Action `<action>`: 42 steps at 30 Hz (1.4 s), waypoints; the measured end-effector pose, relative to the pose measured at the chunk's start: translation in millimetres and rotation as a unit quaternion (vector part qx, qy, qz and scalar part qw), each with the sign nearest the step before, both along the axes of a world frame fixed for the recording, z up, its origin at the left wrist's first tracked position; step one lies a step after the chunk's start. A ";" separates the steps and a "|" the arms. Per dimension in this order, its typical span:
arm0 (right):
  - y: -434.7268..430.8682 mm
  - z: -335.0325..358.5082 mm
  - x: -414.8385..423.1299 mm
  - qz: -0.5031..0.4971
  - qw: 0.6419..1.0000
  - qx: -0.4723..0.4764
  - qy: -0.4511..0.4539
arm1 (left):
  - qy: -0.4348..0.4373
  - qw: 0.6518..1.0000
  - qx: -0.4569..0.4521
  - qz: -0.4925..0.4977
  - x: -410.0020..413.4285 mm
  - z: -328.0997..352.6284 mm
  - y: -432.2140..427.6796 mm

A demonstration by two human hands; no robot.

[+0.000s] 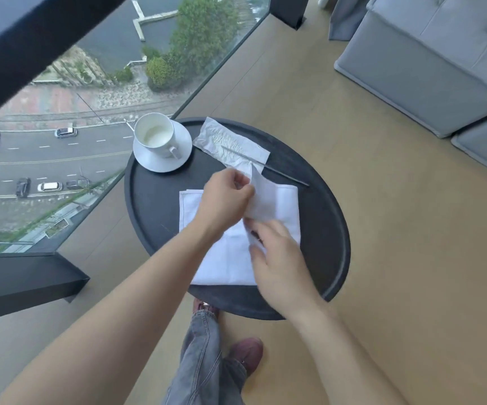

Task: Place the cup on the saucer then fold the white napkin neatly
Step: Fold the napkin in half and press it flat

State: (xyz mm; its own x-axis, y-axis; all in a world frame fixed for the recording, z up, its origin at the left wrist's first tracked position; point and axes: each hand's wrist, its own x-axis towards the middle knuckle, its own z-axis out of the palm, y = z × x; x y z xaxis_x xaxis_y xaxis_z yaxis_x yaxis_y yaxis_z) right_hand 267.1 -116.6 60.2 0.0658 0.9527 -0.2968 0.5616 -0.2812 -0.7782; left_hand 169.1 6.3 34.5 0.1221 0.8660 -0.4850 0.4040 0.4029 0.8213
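Observation:
A white cup stands upright on its white saucer at the far left of a round black table. The white napkin lies spread in the table's middle. My left hand pinches a lifted flap of the napkin near its far edge. My right hand grips the same raised flap lower down, at the napkin's right side. The flap stands up between both hands, and part of the cloth is hidden under them.
A crinkled white paper wrapper with a thin dark stick lies at the table's far side. Floor-to-ceiling glass is on the left, grey upholstered seats at far right. My legs and shoes are below the table's near rim.

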 end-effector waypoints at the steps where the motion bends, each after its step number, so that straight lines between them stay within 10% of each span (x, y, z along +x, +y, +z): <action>1: -3.7 -6.1 -13.2 -0.003 1.000 0.000 -0.005 | 0.007 1.000 -0.015 0.001 -13.5 -6.8 2.2; 14: -37.7 -69.3 -111.6 0.099 0.971 0.065 -0.206 | 0.131 0.990 0.015 0.043 -111.7 -80.7 -26.3; 21: -40.2 -85.2 -80.2 0.099 0.980 0.123 -0.120 | 0.160 0.985 0.049 0.051 -108.7 -79.8 -30.5; 26: 0.8 -103.3 -32.3 -0.045 0.966 0.076 -0.244 | 0.273 0.923 0.253 -0.095 -75.9 -79.1 -65.0; 42: 10.9 -130.0 25.5 0.082 0.909 -0.027 -0.407 | 0.370 0.845 0.248 -0.296 -84.9 -110.1 -68.3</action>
State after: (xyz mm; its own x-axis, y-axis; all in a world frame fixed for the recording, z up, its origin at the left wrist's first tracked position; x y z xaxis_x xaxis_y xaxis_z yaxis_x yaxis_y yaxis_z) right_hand 292.6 -105.7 -69.9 0.1438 0.9548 -0.2600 0.9831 -0.1679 -0.0726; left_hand 84.2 -62.1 -75.6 0.4268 0.8786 -0.2142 0.8912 -0.3685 0.2646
